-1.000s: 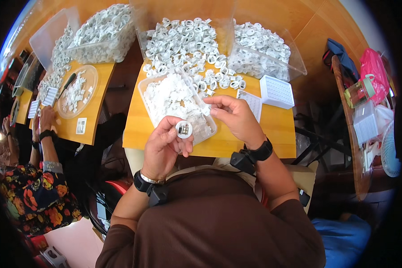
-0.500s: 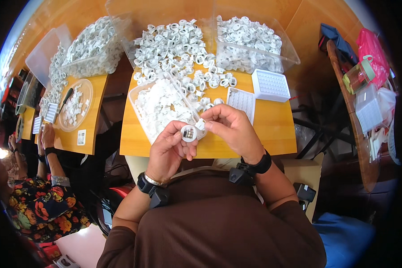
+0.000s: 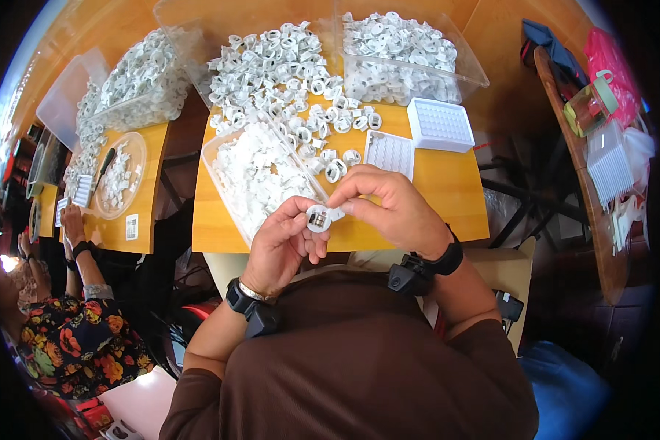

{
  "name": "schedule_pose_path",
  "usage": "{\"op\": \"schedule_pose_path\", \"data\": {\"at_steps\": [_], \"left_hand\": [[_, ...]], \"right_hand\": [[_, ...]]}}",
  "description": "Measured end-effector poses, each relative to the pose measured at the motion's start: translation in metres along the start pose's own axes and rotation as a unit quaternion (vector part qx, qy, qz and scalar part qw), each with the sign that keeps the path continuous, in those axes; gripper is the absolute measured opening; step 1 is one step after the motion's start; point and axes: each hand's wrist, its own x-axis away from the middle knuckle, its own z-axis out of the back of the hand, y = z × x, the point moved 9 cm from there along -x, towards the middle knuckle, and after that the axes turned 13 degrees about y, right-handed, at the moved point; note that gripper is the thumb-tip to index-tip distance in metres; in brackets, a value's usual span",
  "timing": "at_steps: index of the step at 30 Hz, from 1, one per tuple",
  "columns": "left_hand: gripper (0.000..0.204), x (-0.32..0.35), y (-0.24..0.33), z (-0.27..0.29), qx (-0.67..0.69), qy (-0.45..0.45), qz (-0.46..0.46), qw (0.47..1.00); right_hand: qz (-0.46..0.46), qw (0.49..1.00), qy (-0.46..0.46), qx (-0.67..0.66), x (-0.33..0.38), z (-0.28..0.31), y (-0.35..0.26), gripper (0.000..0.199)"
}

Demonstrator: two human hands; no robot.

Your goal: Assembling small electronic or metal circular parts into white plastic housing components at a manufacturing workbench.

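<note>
Between thumb and fingers, my left hand [image 3: 280,238] grips a round white plastic part [image 3: 318,218] with dark and metallic pieces in its middle. My right hand [image 3: 390,209] pinches a small white plastic piece [image 3: 336,214] against the right edge of that round part. My right fingers partly hide the small piece. Just beyond my hands, a clear plastic bin [image 3: 224,189] holds many small white pieces. Loose round white parts [image 3: 335,170] lie on the wooden table [image 3: 447,198] behind my hands.
A flat white tray [image 3: 389,155] and a deeper white tray [image 3: 440,125] with rows of pockets sit at the right. Farther back, a clear bin [image 3: 473,77] is heaped with white parts. At the left, another person's hands [image 3: 73,224] work at a neighbouring table.
My right hand has come closer to my left, bringing the small white piece up against the round part. The whole view has shifted slightly.
</note>
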Motion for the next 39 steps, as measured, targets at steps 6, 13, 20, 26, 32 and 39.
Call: {"op": "schedule_pose_path", "data": {"at_steps": [6, 13, 20, 26, 32, 39], "left_hand": [[0.023, 0.001, -0.005, -0.001, -0.034, 0.011, 0.02, 0.999], [0.021, 0.002, -0.011, 0.001, -0.051, 0.03, 0.03, 0.998], [0.021, 0.002, -0.01, 0.0, -0.077, 0.043, 0.03, 0.996], [0.02, 0.002, -0.008, 0.004, -0.078, 0.052, 0.021, 0.995], [0.02, 0.002, -0.008, 0.005, -0.072, 0.054, 0.022, 0.996], [0.02, 0.002, -0.01, 0.004, -0.072, 0.052, 0.029, 0.996]], "right_hand": [[0.118, 0.987, -0.035, 0.105, 0.007, -0.015, -0.022, 0.013], [0.125, 0.981, -0.028, 0.143, 0.009, -0.02, -0.023, 0.008], [0.112, 0.981, -0.052, 0.15, 0.002, -0.018, -0.022, 0.012], [0.099, 0.981, -0.062, 0.157, -0.001, -0.017, -0.023, 0.012], [0.085, 0.983, -0.052, 0.157, 0.001, -0.02, -0.017, 0.012], [0.087, 0.984, -0.048, 0.147, 0.001, -0.02, -0.016, 0.012]]}}
